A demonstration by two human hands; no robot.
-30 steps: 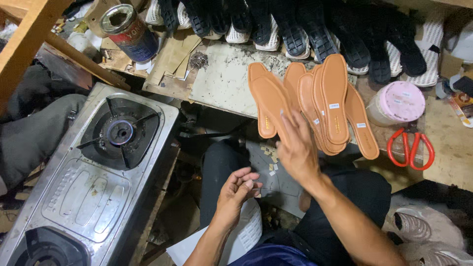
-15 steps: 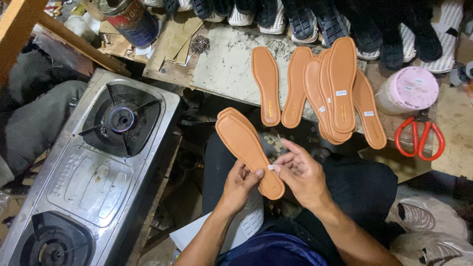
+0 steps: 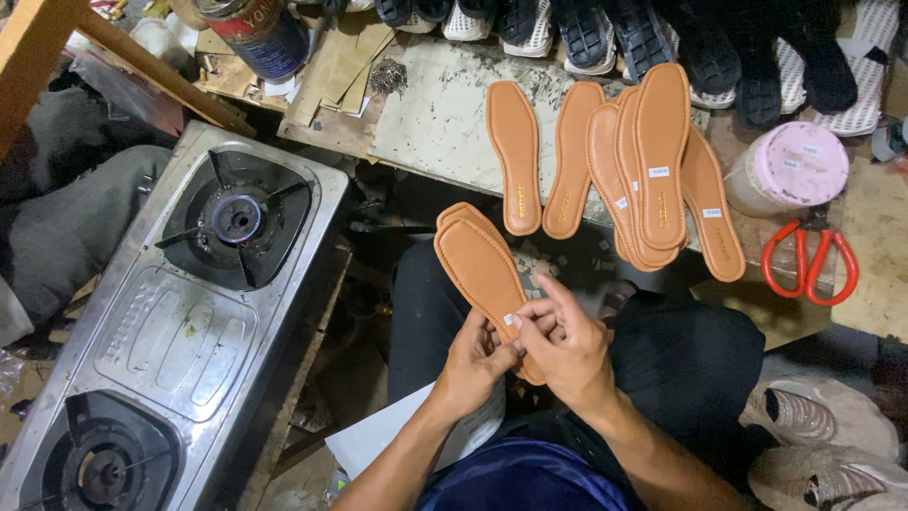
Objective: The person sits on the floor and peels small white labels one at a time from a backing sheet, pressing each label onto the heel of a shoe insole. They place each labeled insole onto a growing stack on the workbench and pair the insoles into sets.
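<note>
Over lap — both hands (image 3: 530,345) grip insole pair (image 3: 480,270), clear of stove (image 3: 180,312) edge.

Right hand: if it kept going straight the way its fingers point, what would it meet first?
The right hand points up-left along the tan leather insoles it holds; past them, probably the steel gas stove, though depth is unclear.

Your hands are covering the heel end of the held tan insoles (image 3: 480,270); beside them, the gas stove (image 3: 180,326) is running off the bottom edge.
</note>
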